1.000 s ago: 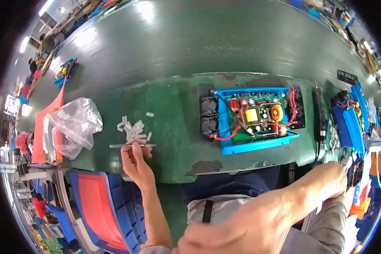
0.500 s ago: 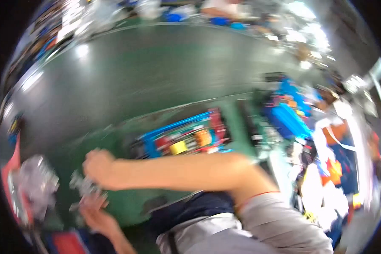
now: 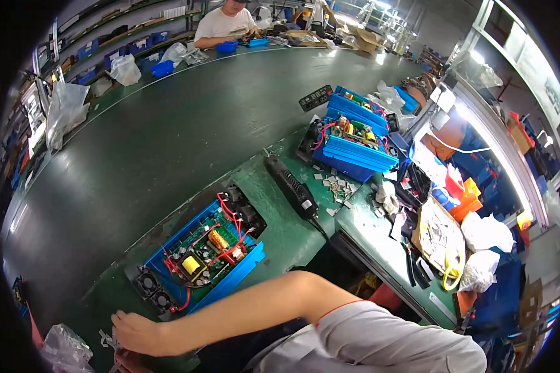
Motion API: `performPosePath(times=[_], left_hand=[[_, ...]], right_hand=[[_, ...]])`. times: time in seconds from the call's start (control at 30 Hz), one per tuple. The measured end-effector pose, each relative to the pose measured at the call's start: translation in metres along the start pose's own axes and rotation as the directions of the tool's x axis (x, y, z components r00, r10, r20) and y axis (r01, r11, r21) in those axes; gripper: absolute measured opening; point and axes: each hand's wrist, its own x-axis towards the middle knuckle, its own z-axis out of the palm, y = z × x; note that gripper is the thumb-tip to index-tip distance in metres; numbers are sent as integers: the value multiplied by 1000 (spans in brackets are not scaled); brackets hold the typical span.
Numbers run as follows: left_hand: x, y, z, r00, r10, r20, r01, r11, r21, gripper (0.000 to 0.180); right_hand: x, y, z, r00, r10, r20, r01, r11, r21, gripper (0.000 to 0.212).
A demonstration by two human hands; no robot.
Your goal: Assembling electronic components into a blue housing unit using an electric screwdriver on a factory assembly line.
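My right hand [image 3: 137, 334] reaches across to the lower left, its fingers curled downward beside small greyish pieces [image 3: 107, 339]. What its fingertips grip is hidden. My left hand [image 3: 129, 362] shows only in part just beneath it at the bottom edge, and its fingers cannot be made out. A crumpled clear plastic bag [image 3: 67, 349] lies to the left of both hands. Up and right from them, an open blue metal case [image 3: 227, 283] holds a green circuit board [image 3: 208, 245] with red wires, a yellow-wrapped transformer [image 3: 191, 265] and black fans [image 3: 150, 289] at its end.
A black electric screwdriver [image 3: 290, 188] with a cord lies right of the case. Beyond it stand stacked blue cases [image 3: 359, 152] and scattered small grey pads [image 3: 335, 188]. Pliers [image 3: 410, 264] and white bags [image 3: 486, 233] are at the right. Another person [image 3: 225, 28] works across the bench.
The view has swung left to right and sharpened; the case now appears lower and further left. My hands appear lower in the picture, the left one now largely cut off.
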Motion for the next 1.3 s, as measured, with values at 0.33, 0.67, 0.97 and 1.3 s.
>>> performPosePath(times=[0.33, 0.67, 0.97, 1.3], left_hand=[[-25, 73, 56, 901, 169, 401, -211, 976, 63, 32], [-89, 91, 152, 653, 24, 757, 210, 954, -212, 22], [-95, 103, 153, 644, -103, 758, 240, 968, -72, 21], [-103, 110, 163, 640, -44, 767, 76, 997, -6, 9]], right_hand=[[-214, 70, -151, 777, 516, 361, -544, 261, 798, 13], [-244, 142, -175, 675, 735, 65, -592, 486, 643, 10], [-227, 125, -190, 586, 771, 249, -569, 172, 804, 15], [-237, 130, -196, 687, 724, 59, -491, 402, 773, 18]])
